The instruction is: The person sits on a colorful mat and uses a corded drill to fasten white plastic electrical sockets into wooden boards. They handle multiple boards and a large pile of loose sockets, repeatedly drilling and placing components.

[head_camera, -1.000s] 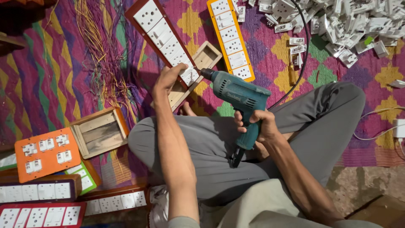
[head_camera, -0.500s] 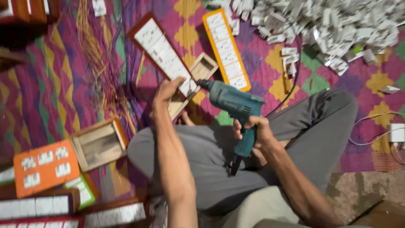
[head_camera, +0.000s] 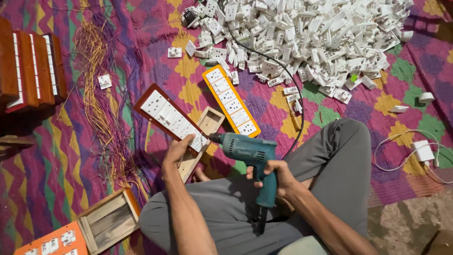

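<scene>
The right hand [head_camera: 276,177] is clenched around the pistol grip of a teal electric drill [head_camera: 247,153], whose body lies level so that the bit points toward 9 o'clock and meets the near corner of a red-framed socket panel [head_camera: 167,118]. The left hand [head_camera: 178,150] lies at 9 o'clock of the drill's tip, fingers curled over that same corner and pressing it down; this grasp appears to steady the panel against the push of the bit. The panel rests askew on an open wooden box [head_camera: 200,141], the box serving as a seat beneath it, and both lie on the patterned mat [head_camera: 56,156] just beyond the person's crossed legs in grey trousers [head_camera: 330,170], close enough for both arms to work bent. At 12 o'clock of the drill lies a yellow-framed socket panel [head_camera: 231,101], apart from the one under the bit. The drill's black cord [head_camera: 295,94] curves from 1 o'clock up into a large heap of white switch and socket parts [head_camera: 311,38] at 12 to 1 o'clock. At 10 o'clock a bundle of yellow and purple wires [head_camera: 96,94] runs down the mat. At 7 o'clock stand another empty wooden box [head_camera: 106,219] and an orange socket panel [head_camera: 52,241]; a white cable and adapter [head_camera: 422,151] lie at 3 o'clock.
</scene>
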